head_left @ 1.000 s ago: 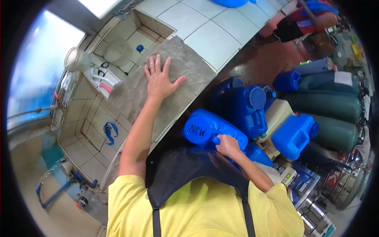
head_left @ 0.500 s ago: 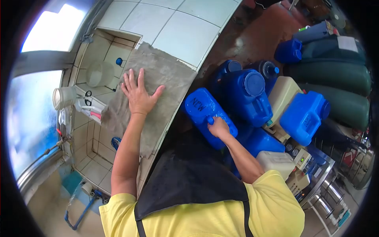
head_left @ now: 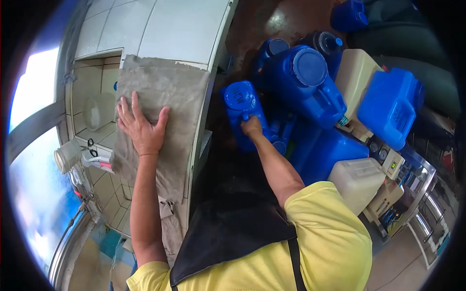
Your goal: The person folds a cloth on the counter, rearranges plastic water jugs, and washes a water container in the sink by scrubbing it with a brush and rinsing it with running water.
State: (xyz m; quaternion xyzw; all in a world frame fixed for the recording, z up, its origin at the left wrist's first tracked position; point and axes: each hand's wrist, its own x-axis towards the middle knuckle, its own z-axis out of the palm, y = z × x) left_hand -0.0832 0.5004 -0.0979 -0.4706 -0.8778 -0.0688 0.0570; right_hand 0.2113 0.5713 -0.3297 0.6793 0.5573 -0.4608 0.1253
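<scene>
My left hand [head_left: 143,130] lies flat with fingers spread on a worn grey cloth [head_left: 167,89], which covers part of the white-tiled counter [head_left: 182,24]. On the other side of the counter edge, my right hand [head_left: 251,127] is closed round the handle of a blue plastic jug [head_left: 241,99]. Black handwriting reading "NEW" marks the jug's top. Whether the jug rests on the floor or hangs from my hand I cannot tell. Nothing is held in the left hand.
Right of the held jug stand a large blue jug [head_left: 313,94], a beige canister [head_left: 357,72], a blue canister [head_left: 391,106] and a whitish canister [head_left: 357,182]. Left of the cloth are a tiled basin [head_left: 107,72], a white cup [head_left: 68,156] and scissors [head_left: 90,147].
The view has shifted, so counter and jugs sit farther left and higher. The held jug has swung to a more upright angle. My left hand stays flat on the cloth.
</scene>
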